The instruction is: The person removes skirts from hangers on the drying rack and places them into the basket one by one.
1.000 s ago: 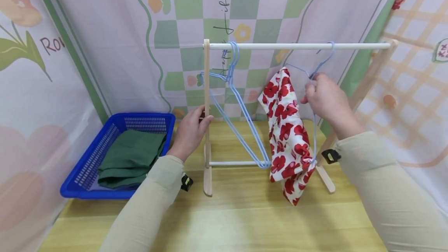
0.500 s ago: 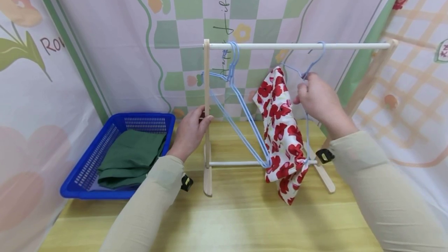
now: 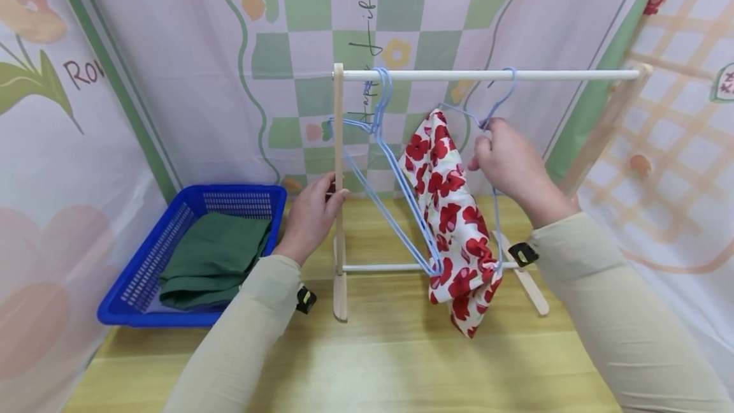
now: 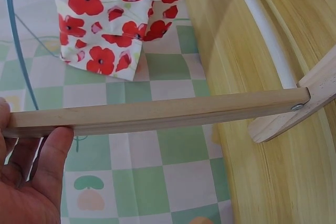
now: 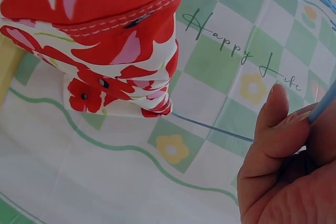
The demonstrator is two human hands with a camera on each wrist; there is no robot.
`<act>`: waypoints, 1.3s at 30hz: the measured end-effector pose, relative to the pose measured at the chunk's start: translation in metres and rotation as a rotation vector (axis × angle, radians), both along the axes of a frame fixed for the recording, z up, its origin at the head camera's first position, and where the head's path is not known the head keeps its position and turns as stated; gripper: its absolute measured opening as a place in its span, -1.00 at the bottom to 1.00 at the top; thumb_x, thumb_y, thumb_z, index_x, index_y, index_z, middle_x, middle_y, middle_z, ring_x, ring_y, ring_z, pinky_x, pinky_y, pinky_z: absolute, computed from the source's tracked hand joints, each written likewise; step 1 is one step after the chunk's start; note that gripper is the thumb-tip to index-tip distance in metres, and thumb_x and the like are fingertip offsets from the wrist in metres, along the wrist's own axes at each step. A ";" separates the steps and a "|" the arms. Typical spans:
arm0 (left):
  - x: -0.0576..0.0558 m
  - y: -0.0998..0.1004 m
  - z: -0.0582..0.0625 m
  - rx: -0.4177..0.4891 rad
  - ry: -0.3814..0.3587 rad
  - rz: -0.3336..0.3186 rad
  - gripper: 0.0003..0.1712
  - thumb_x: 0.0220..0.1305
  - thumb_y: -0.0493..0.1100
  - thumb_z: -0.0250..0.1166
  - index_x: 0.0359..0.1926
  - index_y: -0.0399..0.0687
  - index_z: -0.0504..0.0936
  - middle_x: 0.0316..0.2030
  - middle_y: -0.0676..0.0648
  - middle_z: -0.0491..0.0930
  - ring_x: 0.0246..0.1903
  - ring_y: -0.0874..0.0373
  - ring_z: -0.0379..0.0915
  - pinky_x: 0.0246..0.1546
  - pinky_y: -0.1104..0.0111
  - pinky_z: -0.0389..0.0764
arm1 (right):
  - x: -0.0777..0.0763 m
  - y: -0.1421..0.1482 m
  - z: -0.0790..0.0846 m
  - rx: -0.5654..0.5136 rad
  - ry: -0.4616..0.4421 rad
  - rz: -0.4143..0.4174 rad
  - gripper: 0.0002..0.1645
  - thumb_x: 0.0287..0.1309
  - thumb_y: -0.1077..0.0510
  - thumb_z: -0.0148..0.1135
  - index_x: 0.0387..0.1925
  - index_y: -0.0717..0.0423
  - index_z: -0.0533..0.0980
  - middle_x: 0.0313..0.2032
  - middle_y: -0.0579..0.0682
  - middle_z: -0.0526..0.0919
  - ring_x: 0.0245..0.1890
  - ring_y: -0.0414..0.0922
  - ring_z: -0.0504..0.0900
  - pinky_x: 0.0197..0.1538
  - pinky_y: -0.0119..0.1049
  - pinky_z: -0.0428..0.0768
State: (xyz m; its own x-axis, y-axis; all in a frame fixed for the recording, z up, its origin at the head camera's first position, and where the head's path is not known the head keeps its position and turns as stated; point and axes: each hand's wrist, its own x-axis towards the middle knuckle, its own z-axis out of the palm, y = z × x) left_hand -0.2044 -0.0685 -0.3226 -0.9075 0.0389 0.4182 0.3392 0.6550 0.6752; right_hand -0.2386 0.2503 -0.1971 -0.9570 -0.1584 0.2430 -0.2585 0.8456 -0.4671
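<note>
A white cloth garment with red flowers (image 3: pixel 450 215) hangs on a blue hanger (image 3: pixel 497 222), whose hook sits over the white top rail (image 3: pixel 436 74) of a small wooden rack. My right hand (image 3: pixel 510 161) pinches that hanger just below its hook; in the right wrist view the right hand (image 5: pixel 286 166) has its fingers curled on the blue wire. My left hand (image 3: pixel 312 215) grips the rack's left wooden upright (image 3: pixel 339 145), fingers behind and thumb in front. The left wrist view has the left hand (image 4: pixel 39 177) holding the same upright (image 4: pixel 173 111).
Several bare blue hangers (image 3: pixel 404 190) hang bunched near the rail's left end. A blue basket (image 3: pixel 275 199) with folded green cloth (image 3: pixel 215 260) stands left of the rack on the wooden table (image 3: pixel 373 362). Behind is a checkered curtain (image 3: pixel 447 2).
My right hand has slid the hanger and flowered garment leftward along the rail, bringing the garment up to the bare hangers. The left hand stays on the upright.
</note>
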 end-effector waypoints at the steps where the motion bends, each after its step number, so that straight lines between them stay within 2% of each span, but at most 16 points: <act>1: 0.000 0.000 0.000 0.000 0.000 0.000 -0.56 0.61 0.07 0.13 0.27 -0.09 0.57 0.01 -0.14 0.65 -0.03 -0.02 0.65 0.00 0.11 0.73 | 0.000 -0.001 0.000 0.001 0.002 0.003 -0.40 0.61 0.01 -0.31 0.38 0.37 0.24 -0.18 0.20 0.73 -0.50 0.02 0.41 -0.48 -0.14 0.44; 16: 0.000 -0.001 0.000 -0.009 0.002 0.000 -0.55 0.62 0.08 0.12 0.29 -0.09 0.56 0.03 -0.14 0.66 -0.02 -0.02 0.66 0.00 0.10 0.73 | 0.004 -0.014 0.001 -0.014 -0.012 0.023 -0.49 0.59 0.04 -0.30 0.28 0.32 0.30 -0.19 0.19 0.72 -0.53 0.01 0.42 -0.51 -0.15 0.46; 28: -0.001 -0.001 0.000 -0.015 0.009 0.002 -0.54 0.61 0.09 0.13 0.29 -0.09 0.56 0.02 -0.14 0.66 -0.04 -0.03 0.66 0.00 0.10 0.73 | 0.003 -0.021 -0.001 -0.008 0.002 0.051 -0.35 0.66 -0.15 -0.39 0.35 0.27 0.29 -0.26 0.12 0.74 -0.46 0.04 0.46 -0.39 -0.12 0.45; 34: -0.001 0.000 0.000 -0.012 0.007 0.008 -0.55 0.60 0.09 0.13 0.26 -0.07 0.57 0.01 -0.13 0.67 -0.04 -0.03 0.65 0.00 0.10 0.73 | 0.003 -0.024 -0.003 -0.030 0.023 0.092 -0.37 0.66 -0.17 -0.39 0.22 0.25 0.36 -0.30 0.13 0.72 -0.49 0.03 0.42 -0.41 -0.10 0.43; 39: 0.000 0.000 0.000 -0.010 -0.002 0.010 -0.56 0.60 0.09 0.13 0.26 -0.06 0.56 0.01 -0.12 0.66 -0.03 -0.01 0.65 0.00 0.10 0.73 | 0.004 -0.028 -0.004 -0.031 0.036 0.092 -0.39 0.66 -0.20 -0.40 0.12 0.20 0.38 -0.33 0.11 0.71 -0.50 0.03 0.42 -0.42 -0.11 0.42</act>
State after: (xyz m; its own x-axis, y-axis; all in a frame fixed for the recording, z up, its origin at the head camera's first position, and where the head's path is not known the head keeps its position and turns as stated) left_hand -0.2040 -0.0683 -0.3222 -0.9087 0.0341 0.4160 0.3313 0.6651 0.6692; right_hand -0.2342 0.2223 -0.2010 -0.9293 -0.2372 0.2830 -0.3515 0.8028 -0.4815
